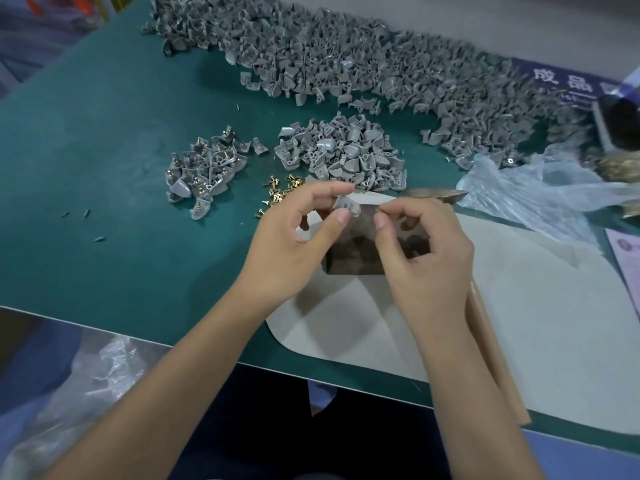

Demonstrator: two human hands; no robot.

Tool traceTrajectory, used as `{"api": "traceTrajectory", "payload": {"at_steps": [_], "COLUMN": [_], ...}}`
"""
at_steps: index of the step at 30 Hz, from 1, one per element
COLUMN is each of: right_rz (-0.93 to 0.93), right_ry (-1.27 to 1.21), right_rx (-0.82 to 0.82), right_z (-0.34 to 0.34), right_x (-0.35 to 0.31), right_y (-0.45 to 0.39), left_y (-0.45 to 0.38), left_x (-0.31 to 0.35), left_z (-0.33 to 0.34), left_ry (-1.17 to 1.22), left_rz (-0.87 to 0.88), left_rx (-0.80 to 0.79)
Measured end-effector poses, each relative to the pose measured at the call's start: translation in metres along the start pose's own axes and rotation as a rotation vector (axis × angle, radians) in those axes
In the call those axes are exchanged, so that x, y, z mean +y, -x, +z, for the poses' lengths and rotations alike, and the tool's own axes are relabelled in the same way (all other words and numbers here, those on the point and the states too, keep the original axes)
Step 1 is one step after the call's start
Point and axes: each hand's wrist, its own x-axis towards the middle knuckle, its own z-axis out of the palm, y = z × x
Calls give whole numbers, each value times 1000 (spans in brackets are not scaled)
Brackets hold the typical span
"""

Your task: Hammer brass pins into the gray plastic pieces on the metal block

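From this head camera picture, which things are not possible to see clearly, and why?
- Right hand fingertips: whether they pinch a brass pin is too small to tell.
- Metal block: both hands cover most of its top.
- Hammer: only its head shows beyond the right hand; the handle is mostly behind the right forearm.
- Blue sign: cut off by the right edge and blurred.
- Gray piece in the left hand: partly hidden by fingers.

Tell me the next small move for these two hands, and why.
Probably bring the right hand over to seat its pin in the gray piece pinched by the left hand. Both hover above the metal block, and the hammer lies untouched behind.
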Motion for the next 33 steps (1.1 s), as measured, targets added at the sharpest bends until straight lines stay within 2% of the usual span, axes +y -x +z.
{"api": "traceTrajectory", "payload": {"at_steps": [11, 13, 18, 27, 33], "right_rz": [-76, -84, -92, -127, -84], "right_ry": [64, 85, 91, 50, 65], "right_rx": [-40, -32, -20, -62, -79], "right_z": [-1, 0, 2, 7, 4], "right_x": [-5, -6, -4, -5, -7], "right_y": [8, 8, 9, 10, 10], "left_y": [9, 10, 11, 11, 11], "left_x": [-8, -9, -6, -7, -10], "left_z": [4, 4, 3, 2, 3], "left_ry": [-167, -123, 20, -98, -195], "left_rz": [205, 181, -7, 103, 171], "left_rx": [95, 111, 101, 76, 55]}}
